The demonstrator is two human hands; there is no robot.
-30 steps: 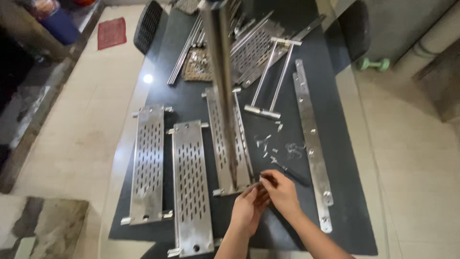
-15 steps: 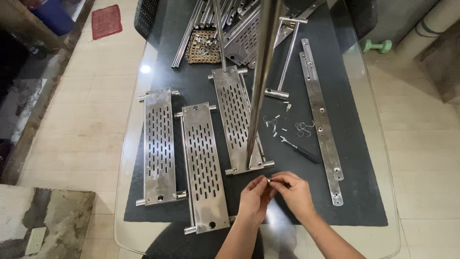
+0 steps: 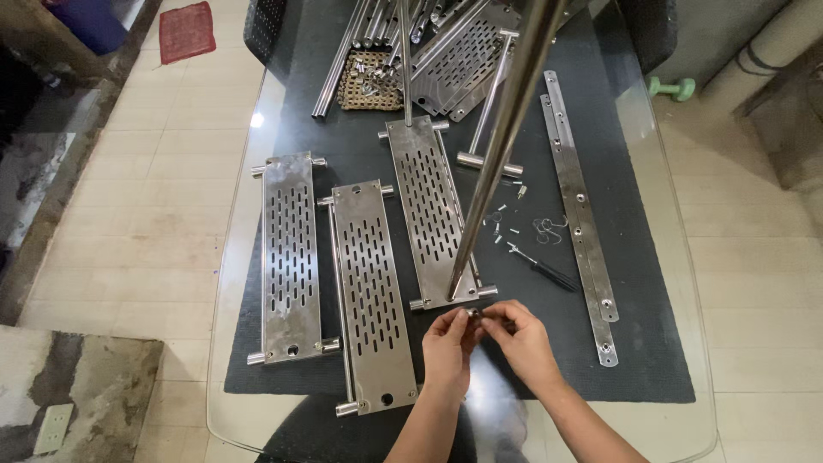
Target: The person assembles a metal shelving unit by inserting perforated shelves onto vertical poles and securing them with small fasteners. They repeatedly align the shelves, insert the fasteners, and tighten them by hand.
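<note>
a: where are the hands?

b: both meet just below the near end of the middle slotted steel shelf panel [image 3: 431, 208], which lies flat on the black mat [image 3: 651, 343] over the glass table [image 3: 686, 257]. the left hand [image 3: 447, 347] and the right hand [image 3: 519, 339] touch at the fingertips and pinch a small metal fitting [image 3: 473, 314] between them; both are clenched on it.

a: what stands on that panel?

b: a long shiny steel tube [image 3: 501, 146] rises tilted from its near end, leaning up and away to the right.

a: and around the panel?

b: to its left lie two more slotted steel panels [image 3: 370, 287], side by side. to its right, small loose screws [image 3: 506, 227] and wire hooks [image 3: 549, 227], a black-handled screwdriver [image 3: 544, 270], then two long flat steel strips with holes [image 3: 583, 214]. beyond its far end sit a woven tray of small parts [image 3: 369, 81] and a heap of steel rods [image 3: 369, 34].
</note>
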